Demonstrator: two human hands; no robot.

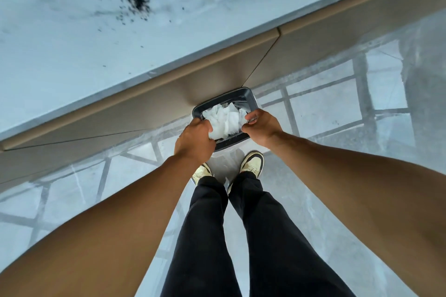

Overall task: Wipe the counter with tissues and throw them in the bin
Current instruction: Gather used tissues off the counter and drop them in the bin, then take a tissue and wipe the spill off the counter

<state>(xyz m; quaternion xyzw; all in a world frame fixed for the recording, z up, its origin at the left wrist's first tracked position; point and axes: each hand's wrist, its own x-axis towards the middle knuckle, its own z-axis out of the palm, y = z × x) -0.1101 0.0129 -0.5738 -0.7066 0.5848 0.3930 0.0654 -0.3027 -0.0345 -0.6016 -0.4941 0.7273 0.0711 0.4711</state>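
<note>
My left hand [196,137] and right hand [261,127] both grip crumpled white tissues [225,120], soft and creased, over the dark rounded-rectangle bin [251,97] on the glossy floor [337,94]. Black specks [138,1] dot the smooth marbled counter [60,38] above beige cabinet fronts [144,106].

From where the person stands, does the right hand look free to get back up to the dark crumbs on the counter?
Probably yes. The right hand is low at the bin, pressing tissues in, and the dark crumbs lie open on the counter with nothing over them. It likely needs a reach up and leftward.
</note>
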